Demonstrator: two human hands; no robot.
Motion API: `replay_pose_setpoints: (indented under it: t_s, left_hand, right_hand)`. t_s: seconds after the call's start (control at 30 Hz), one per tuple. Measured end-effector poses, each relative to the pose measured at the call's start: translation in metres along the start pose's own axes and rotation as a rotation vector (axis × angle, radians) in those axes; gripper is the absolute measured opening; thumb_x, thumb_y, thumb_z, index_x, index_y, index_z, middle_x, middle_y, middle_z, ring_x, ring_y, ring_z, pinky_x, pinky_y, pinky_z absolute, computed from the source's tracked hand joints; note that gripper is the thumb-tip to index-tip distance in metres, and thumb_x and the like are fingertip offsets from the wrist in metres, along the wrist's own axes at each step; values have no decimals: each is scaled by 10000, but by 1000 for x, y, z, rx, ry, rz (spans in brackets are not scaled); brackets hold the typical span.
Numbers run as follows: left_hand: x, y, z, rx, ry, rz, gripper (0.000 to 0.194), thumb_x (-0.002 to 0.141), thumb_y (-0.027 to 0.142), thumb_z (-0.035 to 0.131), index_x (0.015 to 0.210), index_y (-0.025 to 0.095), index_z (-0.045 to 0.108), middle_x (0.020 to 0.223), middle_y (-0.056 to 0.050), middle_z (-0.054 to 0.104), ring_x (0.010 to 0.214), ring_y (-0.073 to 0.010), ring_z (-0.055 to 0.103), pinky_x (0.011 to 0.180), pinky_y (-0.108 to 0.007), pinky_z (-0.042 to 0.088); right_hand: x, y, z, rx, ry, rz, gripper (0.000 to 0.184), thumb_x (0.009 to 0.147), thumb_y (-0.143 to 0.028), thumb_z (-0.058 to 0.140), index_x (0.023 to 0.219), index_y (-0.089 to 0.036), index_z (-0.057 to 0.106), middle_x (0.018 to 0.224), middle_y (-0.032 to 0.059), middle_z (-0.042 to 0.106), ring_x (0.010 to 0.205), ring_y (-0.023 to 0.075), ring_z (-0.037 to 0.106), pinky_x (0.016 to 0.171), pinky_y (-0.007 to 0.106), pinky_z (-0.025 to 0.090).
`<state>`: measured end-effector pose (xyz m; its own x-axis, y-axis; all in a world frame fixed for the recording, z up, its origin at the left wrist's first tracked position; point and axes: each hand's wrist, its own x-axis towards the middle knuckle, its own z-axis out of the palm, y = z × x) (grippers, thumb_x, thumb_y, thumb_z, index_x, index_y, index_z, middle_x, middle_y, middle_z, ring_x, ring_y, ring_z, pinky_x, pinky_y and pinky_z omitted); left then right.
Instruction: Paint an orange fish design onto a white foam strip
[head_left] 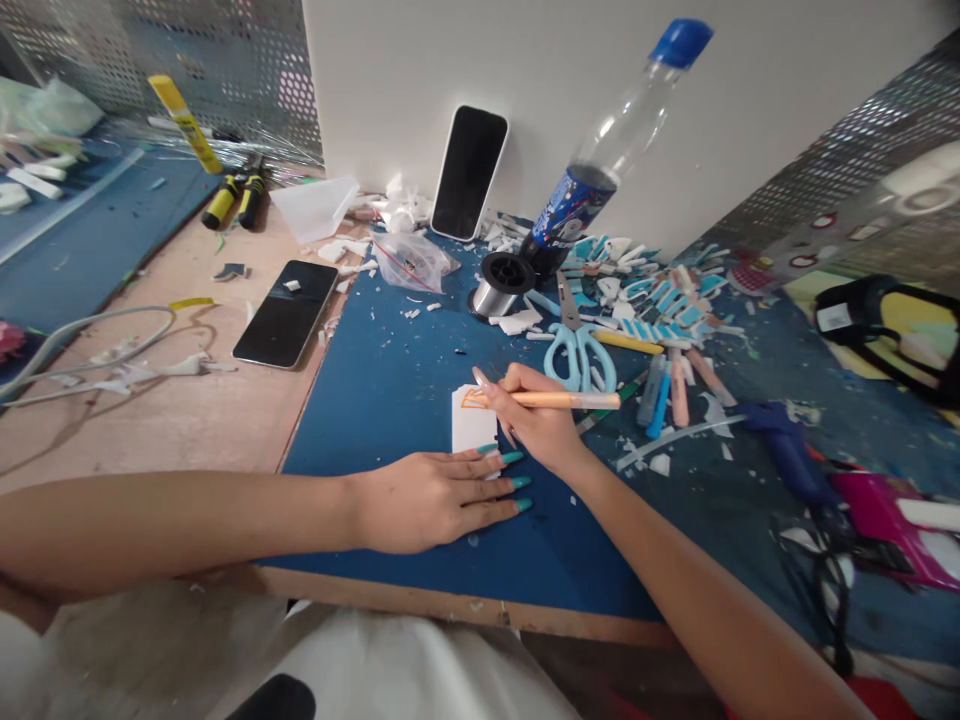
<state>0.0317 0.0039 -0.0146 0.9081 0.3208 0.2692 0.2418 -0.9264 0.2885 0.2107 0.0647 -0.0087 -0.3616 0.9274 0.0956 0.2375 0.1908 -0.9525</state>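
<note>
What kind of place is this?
Probably a small craft workshop: there's a spool of silvery wire, light-blue scissors on a blue work surface littered with cut scraps, and yellow-and-black pliers off to the left.

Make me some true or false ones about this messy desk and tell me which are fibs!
1. The right hand holds an orange pen. True.
2. The scissors have red handles. False: their handles are light blue.
3. The bottle has a blue cap. True.
4. The left hand is waving in the air. False: its fingers rest on the white card.
5. One phone is propped up; another phone lies flat. True.
</note>
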Motion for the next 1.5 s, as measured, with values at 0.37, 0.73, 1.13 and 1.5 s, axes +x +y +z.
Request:
replay_pose_setpoints:
  t_s: [0.37,0.73,1.13,1.5]
  left_hand:
    - [0,0,-1,45,-30,-1,381,956,147,295,1293,108,470,1328,-82,514,1257,-250,457,1047,-360,424]
    - [1,0,-3,60,-1,19,377,960,145,283,1268,93,494,1300,-88,541,1229,-259,488,1026,-370,444]
    - [0,-1,-3,52,34,27,363,952,131,306,1249,88,510,1275,-86,564,1211,-265,506,1014,-379,458]
    - [0,-1,-3,60,-1,33,375,959,133,282,1272,94,485,1306,-87,535,1240,-264,473,1026,-390,449]
  right_hand:
    - [1,2,-2,37,-60,-10,387,839,-373,573,563,-200,363,445,-75,385,362,55,361,389,213,289]
    - [2,3,-3,67,-74,26,389,818,-402,589,551,-196,395,467,-63,403,385,57,358,393,213,275]
    - [0,2,-3,68,-68,21,386,841,-372,575,571,-189,368,451,-77,377,381,42,335,393,208,260]
    - [-1,4,-9,60,-74,24,384,850,-359,560,571,-193,356,421,-85,374,356,36,327,370,203,244]
